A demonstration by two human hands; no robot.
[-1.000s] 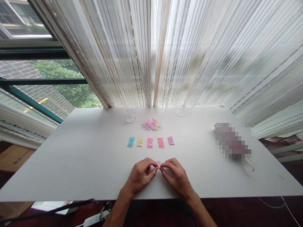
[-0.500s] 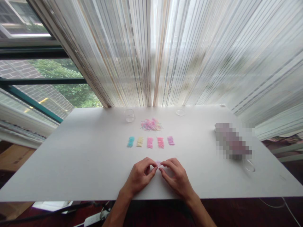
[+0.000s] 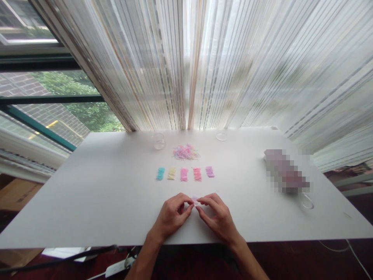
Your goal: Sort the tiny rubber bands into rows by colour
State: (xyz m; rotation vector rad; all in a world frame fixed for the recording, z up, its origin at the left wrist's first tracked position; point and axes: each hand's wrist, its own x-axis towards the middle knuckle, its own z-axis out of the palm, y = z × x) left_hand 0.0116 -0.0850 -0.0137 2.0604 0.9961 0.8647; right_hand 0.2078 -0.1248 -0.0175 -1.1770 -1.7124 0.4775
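Near the front of the white table (image 3: 110, 194), my left hand (image 3: 173, 214) has thumb and index finger brought together at a small pale lilac piece (image 3: 194, 200). Facing it, my right hand (image 3: 217, 216) curls its thumb and fingers toward the same piece from the other side. Fingertips partly hide the piece, and its kind is too small to make out. Beyond my hands lies a row of small bundles of thin strips: blue (image 3: 160, 174), yellow (image 3: 171, 173), pink (image 3: 184, 174), deeper pink (image 3: 197, 174) and purple (image 3: 210, 172).
A loose heap of mixed pastel strips (image 3: 185, 152) lies behind the row. At the back stand a clear cup (image 3: 159, 142) and a clear round lid (image 3: 221, 136). A blurred-out pinkish object (image 3: 287, 171) with a clear loop (image 3: 306, 201) rests at right. Striped curtains (image 3: 175, 70) hang behind.
The whole view has shifted slightly. Both hands stay in nearly the same place around the pale lilac piece, and the bundles and heap have not moved on the table.
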